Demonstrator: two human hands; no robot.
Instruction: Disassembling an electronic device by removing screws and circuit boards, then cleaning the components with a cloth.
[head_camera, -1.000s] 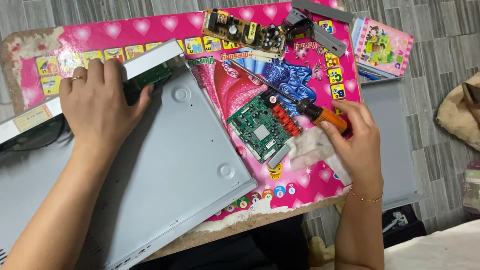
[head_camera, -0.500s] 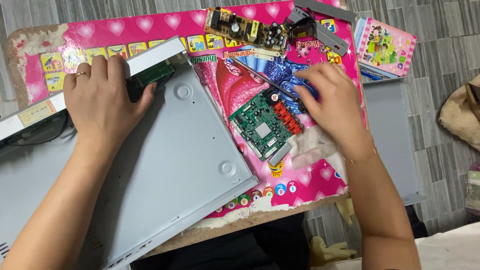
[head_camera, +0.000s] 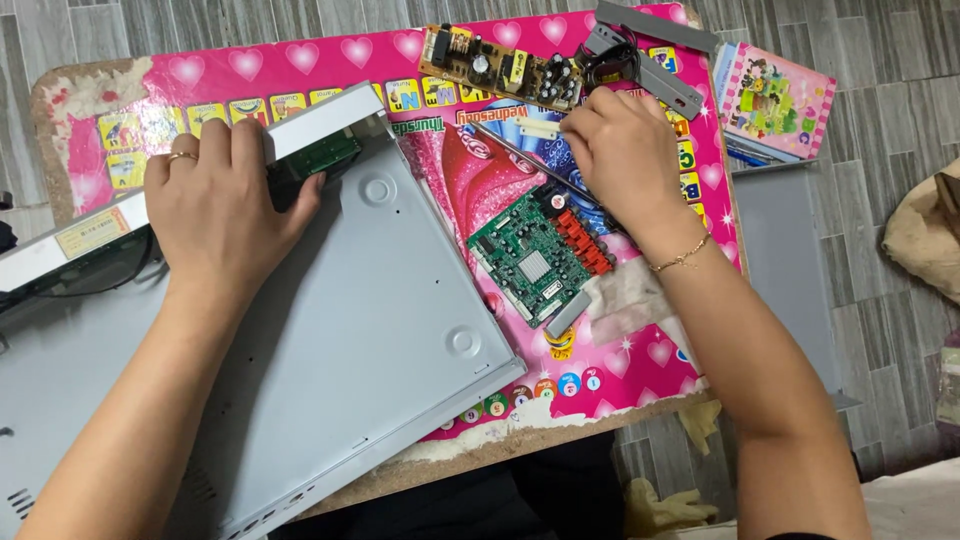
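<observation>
Fingers of the left hand (head_camera: 225, 205) lie spread and flat over the upper edge of a grey metal case (head_camera: 340, 350), palm pressing down where a small green board (head_camera: 318, 155) peeks out beside the thumb; a ring sits on one finger. This case fills the lower left of the frame, tilted, with its white front panel (head_camera: 200, 180) running toward the upper left. At upper centre, the right hand (head_camera: 625, 155) has its fingers curled narrowly over a thin screwdriver (head_camera: 520, 155) lying on the pink mat (head_camera: 480, 60) (whether it truly grips the handle cannot be told, since the hand hides it). A gold bracelet circles that wrist. Just below the hand lies a green circuit board (head_camera: 540, 255) with red parts, resting partly on a white cloth (head_camera: 630, 300). Near the top edge sits a brown circuit board (head_camera: 500, 68), with grey metal strips (head_camera: 650, 50) to its right and a colourful booklet (head_camera: 775, 100) at upper right.
</observation>
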